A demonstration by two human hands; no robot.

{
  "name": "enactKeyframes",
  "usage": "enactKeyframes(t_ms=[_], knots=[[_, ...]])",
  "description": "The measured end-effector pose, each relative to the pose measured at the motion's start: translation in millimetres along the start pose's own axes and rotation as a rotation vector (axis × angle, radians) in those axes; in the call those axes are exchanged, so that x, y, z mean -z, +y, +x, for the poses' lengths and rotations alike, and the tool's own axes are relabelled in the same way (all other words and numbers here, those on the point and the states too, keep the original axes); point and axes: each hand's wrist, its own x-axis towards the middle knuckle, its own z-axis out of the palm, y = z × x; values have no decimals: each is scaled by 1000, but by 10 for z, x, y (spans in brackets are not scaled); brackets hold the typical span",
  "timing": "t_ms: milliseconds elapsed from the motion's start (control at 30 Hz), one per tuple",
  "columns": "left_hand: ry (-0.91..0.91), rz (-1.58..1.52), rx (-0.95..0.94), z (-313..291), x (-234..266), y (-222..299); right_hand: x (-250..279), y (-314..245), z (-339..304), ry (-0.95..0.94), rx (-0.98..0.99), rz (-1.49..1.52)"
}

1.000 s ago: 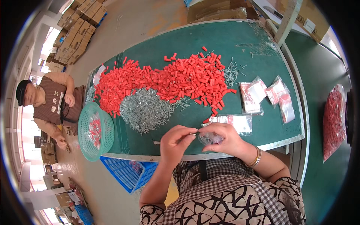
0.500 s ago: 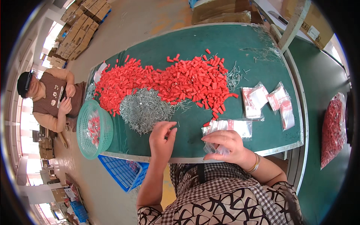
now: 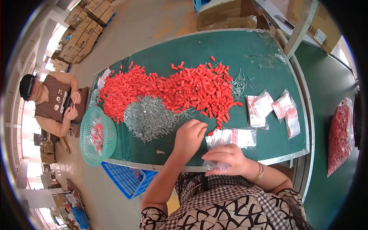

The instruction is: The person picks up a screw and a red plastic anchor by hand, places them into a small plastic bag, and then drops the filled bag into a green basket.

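My left hand (image 3: pixel 189 138) hovers over the table's near part, by the front of the red caps, with its fingers curled together. Whatever may be in those fingers is hidden. Held by my right hand (image 3: pixel 227 159) at the front edge is a small clear plastic bag (image 3: pixel 215 166). Just beyond that hand lie clear zip bags (image 3: pixel 243 137) in a stack. A wide heap of red plastic caps (image 3: pixel 195 88) spreads across the table, with a pile of small grey nails (image 3: pixel 147 119) in front of it.
More zip bags (image 3: pixel 287 115) lie to the right. A green basket (image 3: pixel 111 135) holding filled bags stands at the left edge, above a blue crate (image 3: pixel 124 180). A large bag of red caps (image 3: pixel 340 138) rests on the right-hand surface. Across the left end sits another person (image 3: pixel 57 99).
My left hand has moved right, from beside the nails toward the bags, and its fingers have closed. My right hand still holds the plastic bag, slightly shifted.
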Motion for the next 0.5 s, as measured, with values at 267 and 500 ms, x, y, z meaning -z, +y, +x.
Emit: enactKeyframes(t_ms=[267, 500], knots=[[-33, 264, -121, 344, -200, -56, 0, 29, 2, 4, -20, 7], [-226, 389, -293, 491, -38, -70, 23, 27, -5, 7, -172, 52]])
